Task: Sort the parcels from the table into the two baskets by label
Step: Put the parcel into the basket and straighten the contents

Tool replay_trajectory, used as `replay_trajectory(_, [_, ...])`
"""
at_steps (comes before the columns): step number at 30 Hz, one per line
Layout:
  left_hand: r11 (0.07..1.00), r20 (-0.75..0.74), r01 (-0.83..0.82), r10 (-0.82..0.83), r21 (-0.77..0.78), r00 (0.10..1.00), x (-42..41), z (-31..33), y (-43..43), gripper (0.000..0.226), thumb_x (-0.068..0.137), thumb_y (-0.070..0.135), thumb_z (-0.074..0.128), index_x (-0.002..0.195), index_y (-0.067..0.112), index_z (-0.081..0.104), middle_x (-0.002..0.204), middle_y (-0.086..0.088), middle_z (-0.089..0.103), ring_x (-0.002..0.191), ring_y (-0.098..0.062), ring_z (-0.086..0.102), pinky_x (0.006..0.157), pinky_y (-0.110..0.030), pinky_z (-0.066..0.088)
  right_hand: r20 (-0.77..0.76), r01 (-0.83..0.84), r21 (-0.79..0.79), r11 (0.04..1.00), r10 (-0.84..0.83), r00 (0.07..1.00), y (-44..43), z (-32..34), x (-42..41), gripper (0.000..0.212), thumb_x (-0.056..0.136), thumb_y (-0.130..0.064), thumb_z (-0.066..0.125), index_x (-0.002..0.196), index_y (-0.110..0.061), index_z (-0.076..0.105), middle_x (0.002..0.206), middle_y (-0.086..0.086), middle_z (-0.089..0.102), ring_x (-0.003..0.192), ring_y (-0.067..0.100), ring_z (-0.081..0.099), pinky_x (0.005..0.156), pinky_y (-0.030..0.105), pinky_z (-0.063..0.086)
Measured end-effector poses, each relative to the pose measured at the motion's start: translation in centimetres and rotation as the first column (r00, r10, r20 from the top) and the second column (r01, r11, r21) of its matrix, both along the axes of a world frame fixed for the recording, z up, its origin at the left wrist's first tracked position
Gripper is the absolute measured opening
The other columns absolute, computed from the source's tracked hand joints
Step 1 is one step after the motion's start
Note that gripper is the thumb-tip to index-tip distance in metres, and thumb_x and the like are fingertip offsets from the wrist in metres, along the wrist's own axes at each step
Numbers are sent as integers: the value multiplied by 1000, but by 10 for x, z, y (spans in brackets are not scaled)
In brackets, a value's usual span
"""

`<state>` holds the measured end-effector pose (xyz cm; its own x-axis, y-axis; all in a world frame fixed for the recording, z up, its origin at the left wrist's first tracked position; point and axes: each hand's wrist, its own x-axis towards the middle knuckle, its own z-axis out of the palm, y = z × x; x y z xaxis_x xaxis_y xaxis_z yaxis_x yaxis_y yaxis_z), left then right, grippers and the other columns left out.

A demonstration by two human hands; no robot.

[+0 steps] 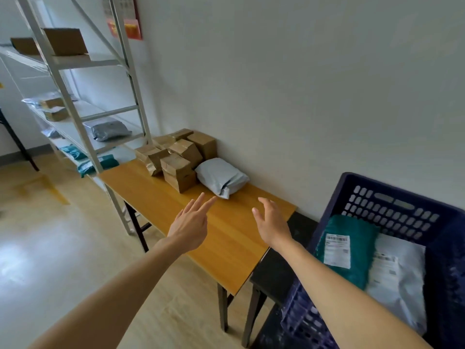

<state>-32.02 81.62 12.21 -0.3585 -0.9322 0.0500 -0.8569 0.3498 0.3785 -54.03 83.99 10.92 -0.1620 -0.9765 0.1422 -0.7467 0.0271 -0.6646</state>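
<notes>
A grey poly-bag parcel (221,176) lies on the wooden table (176,197) against the wall, beside a heap of brown cardboard boxes (176,157). My left hand (191,222) hovers just short of the grey parcel, fingers straight and empty. My right hand (271,220) is held over the table's right end, fingers relaxed, holding nothing. At the right a dark blue basket (392,205) holds a teal labelled parcel (357,250) and a white labelled parcel (400,278). Only one basket is in view.
A white metal shelf rack (83,79) stands left of the table with boxes and bagged parcels on its shelves. A black stool or low table (276,270) sits between the table and the basket. Wooden floor lies at the left.
</notes>
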Motion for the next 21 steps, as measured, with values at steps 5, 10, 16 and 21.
replay_trajectory(5, [997,-55,-4,8,72,998,25,-22,-47,65,100,6,32,152,41,14,162,9,1,149,-18,7,112,-36,33,43,38,83,996,-41,998,-49,-21,25,50,103,-36,39,147,-12,33,149,8,40,135,24,41,107,38,41])
replay_trajectory(10, [994,-65,-2,9,111,998,33,-41,-105,64,100,9,36,151,42,15,163,8,1,148,-21,13,103,-33,41,74,45,124,991,-55,996,-116,-43,38,50,103,-36,39,147,-13,32,150,8,38,136,24,40,107,40,40])
replay_trajectory(16, [985,-49,-29,38,168,998,30,-57,-192,55,101,15,42,149,37,27,162,4,10,135,-24,41,78,-22,47,116,55,193,980,-78,990,-200,-72,39,51,103,-36,39,147,-12,32,151,7,37,136,23,39,104,35,38])
replay_trajectory(21, [977,25,-24,19,214,1000,22,-76,-263,63,98,12,47,151,37,24,163,2,6,136,-28,42,71,-24,53,145,64,273,960,-107,984,-256,-93,25,53,102,-35,42,148,-12,31,152,7,35,137,24,38,107,38,39])
